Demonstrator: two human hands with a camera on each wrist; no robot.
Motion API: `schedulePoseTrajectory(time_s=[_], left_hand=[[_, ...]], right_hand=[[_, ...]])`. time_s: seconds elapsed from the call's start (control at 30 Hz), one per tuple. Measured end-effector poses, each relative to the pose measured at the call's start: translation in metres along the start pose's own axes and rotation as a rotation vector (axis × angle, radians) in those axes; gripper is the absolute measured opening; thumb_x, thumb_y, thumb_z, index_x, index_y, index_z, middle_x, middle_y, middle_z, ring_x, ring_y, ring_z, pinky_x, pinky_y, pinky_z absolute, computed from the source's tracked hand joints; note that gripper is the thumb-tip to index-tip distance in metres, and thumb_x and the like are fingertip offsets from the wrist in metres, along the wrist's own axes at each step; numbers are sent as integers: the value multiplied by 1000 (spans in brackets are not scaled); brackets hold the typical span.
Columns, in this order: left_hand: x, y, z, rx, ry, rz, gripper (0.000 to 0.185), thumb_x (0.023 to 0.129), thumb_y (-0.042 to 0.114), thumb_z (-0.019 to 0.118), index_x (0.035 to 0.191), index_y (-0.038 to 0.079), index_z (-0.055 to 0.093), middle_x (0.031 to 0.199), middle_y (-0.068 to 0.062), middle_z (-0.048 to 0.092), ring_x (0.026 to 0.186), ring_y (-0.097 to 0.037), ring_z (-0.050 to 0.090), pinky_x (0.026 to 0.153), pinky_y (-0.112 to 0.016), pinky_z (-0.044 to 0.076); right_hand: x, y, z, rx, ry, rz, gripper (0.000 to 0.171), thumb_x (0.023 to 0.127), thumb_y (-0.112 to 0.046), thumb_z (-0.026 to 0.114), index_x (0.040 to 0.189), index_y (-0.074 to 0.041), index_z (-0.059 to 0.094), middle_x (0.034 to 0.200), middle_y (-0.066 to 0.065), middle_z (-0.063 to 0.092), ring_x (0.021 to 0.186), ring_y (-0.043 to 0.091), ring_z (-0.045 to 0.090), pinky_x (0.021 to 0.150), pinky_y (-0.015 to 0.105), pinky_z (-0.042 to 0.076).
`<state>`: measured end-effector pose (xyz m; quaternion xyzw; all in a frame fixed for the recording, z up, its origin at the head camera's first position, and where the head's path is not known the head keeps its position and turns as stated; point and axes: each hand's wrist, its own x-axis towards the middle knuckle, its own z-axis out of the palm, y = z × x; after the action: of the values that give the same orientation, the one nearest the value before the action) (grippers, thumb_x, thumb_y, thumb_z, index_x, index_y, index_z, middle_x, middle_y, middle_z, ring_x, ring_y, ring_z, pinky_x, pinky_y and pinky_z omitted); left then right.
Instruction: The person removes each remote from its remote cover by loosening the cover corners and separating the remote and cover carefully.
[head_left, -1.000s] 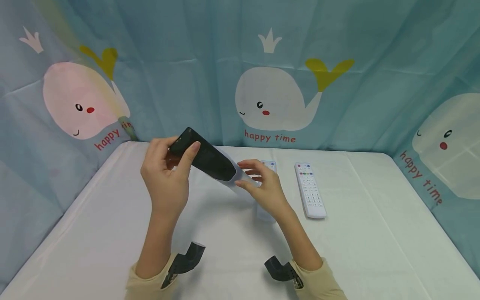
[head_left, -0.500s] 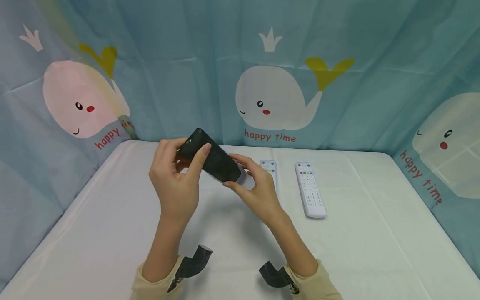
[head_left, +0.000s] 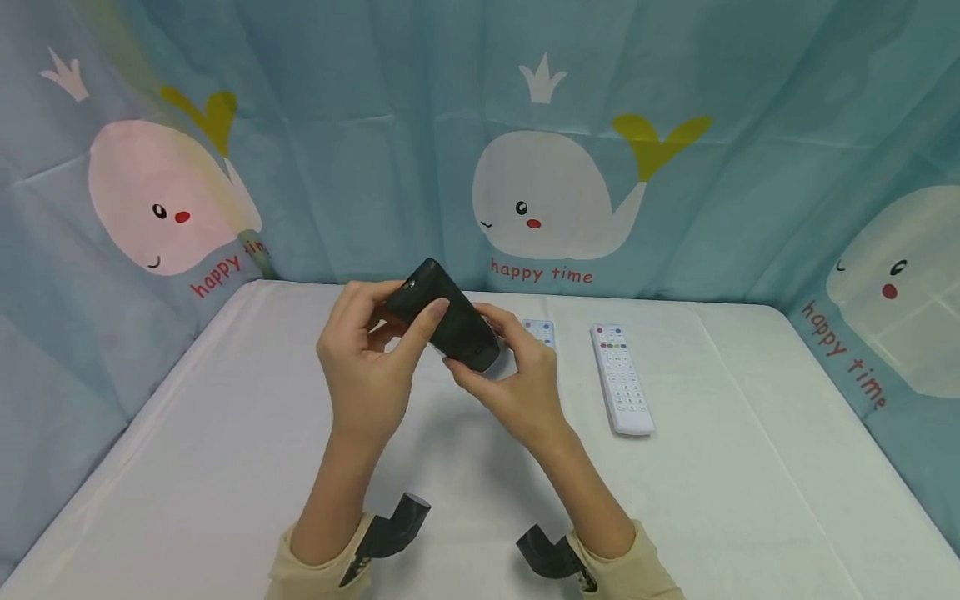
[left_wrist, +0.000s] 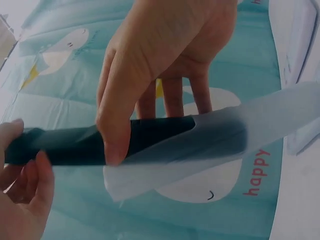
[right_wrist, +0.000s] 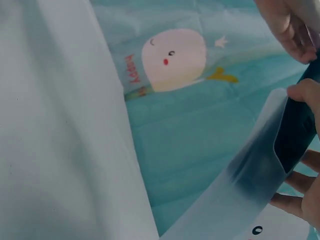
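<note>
Black remote is held above the white table, its right end inside a translucent sleeve. Left hand grips its far end, right hand pinches the sleeved end. Farther right lie two white remotes.

Black remote, long and slim, tilted, upper end toward frame upper left, held mid-air at frame centre. Lower end sits inside translucent whitish sleeve, partly pulled over it.
</note>
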<state>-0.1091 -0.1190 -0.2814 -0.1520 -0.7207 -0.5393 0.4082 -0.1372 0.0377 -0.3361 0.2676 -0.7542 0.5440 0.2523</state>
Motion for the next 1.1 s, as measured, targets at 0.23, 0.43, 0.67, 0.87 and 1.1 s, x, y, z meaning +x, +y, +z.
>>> schedulePoseTrajectory(time_s=[0.23, 0.43, 0.67, 0.87, 1.1], left_hand=[[4, -9, -6, -114, -177, -70, 35, 93, -7, 75, 127, -7, 67, 106, -14, 66, 96, -14, 65, 83, -20, 60], [5, -24, -9, -144, -318, -183, 45, 96, -5, 72, 139, -3, 62, 129, -15, 64, 119, -20, 61, 99, -22, 56], [-2, -49, -12, -159, -576, -312, 70, 92, -3, 78, 156, 4, 48, 151, -14, 54, 136, -32, 55, 109, -35, 53], [-14, -66, -7, -135, -787, -383, 76, 88, 10, 87, 155, 11, 50, 149, -9, 59, 136, -29, 58, 112, -48, 51], [-23, -72, -2, -125, -807, -449, 64, 88, 13, 88, 145, 7, 60, 131, -12, 67, 115, -30, 67, 101, -45, 59]], right_hand=[[1, 5, -4, 22, 37, -3, 59, 82, -1, 89, 135, -2, 63, 123, 16, 75, 111, 31, 74, 96, 48, 61], [4, 3, -9, 137, 38, 114, 59, 87, 1, 84, 140, -3, 59, 124, 18, 74, 113, 30, 72, 98, 45, 61], [7, 3, -18, 322, 37, 258, 59, 94, 3, 75, 149, -4, 52, 129, 22, 71, 117, 27, 70, 99, 36, 60], [8, 6, -24, 486, 30, 323, 58, 99, 0, 63, 155, -4, 44, 130, 22, 69, 115, 18, 70, 99, 33, 59], [10, 6, -25, 648, 36, 361, 62, 103, -19, 64, 158, -3, 40, 139, 18, 63, 125, 21, 65, 104, 42, 57]])
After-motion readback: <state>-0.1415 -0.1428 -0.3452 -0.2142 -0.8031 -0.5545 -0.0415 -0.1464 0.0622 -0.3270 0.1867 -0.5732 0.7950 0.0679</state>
